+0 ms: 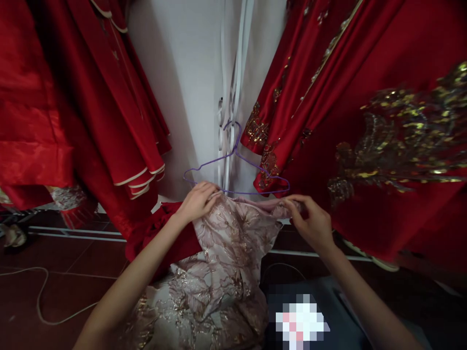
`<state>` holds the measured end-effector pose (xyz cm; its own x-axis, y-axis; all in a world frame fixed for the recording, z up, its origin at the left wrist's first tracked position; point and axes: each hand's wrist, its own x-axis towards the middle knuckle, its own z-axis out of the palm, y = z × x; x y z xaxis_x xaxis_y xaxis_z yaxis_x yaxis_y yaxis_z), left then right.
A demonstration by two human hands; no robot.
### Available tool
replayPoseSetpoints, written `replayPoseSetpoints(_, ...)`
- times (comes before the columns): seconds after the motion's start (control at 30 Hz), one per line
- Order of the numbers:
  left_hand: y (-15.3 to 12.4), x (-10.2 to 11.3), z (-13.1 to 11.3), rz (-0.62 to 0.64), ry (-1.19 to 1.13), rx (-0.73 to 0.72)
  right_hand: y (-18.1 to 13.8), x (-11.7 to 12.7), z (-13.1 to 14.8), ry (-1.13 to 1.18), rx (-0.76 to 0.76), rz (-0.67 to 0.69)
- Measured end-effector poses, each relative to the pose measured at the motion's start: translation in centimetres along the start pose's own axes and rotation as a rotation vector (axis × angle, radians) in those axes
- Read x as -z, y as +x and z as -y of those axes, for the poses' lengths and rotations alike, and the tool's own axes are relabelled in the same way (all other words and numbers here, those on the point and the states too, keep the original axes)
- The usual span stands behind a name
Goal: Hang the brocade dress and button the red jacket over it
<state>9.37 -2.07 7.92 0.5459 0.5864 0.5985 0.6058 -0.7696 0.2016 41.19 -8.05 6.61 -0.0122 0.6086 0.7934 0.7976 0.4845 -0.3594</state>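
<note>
A pale pink dress with raised leaf patterns and gold thread hangs between my hands, its skirt bunched low in the view. My left hand is closed on the left part of its top edge. At the right end of that edge, my right hand pinches the fabric between thumb and fingers. Just above the neckline is a purple wire hanger, its hook at a white metal upright. The hanger's lower bar passes close behind my left fingertips; whether they touch it I cannot tell.
Red garments with cream trim hang at left, and red gowns with gold sequins at right. A low rail runs above the tiled floor. A pale cable lies at lower left. Red cloth sits behind my left forearm.
</note>
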Motion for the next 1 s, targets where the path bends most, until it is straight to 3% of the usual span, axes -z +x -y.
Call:
replayPoseSetpoints(0.13,2.7,-3.5,-1.2,0.123,-0.101,-0.072,2.8,-1.2,-2.1,0.075,-0.067,-0.128)
replayPoseSetpoints(0.27,1.5,-5.4,-1.8,0.177,-0.122,-0.023,3.1,-2.0,-6.2,-0.023,-0.245,-0.207)
replayPoseSetpoints(0.4,0.0,-4.7,-2.3,0.152,-0.143,-0.010,2.4,-1.9,-8.5,-0.127,-0.347,-0.240)
replayPoseSetpoints(0.57,-0.7,-3.9,-2.8,0.142,-0.108,-0.006,2.2,-1.2,-9.1,-0.205,-0.407,-0.306)
replayPoseSetpoints(1.0,-0.8,-4.4,-3.0,0.141,-0.045,-0.012,2.4,-0.4,-7.8,-0.113,-0.303,-0.310)
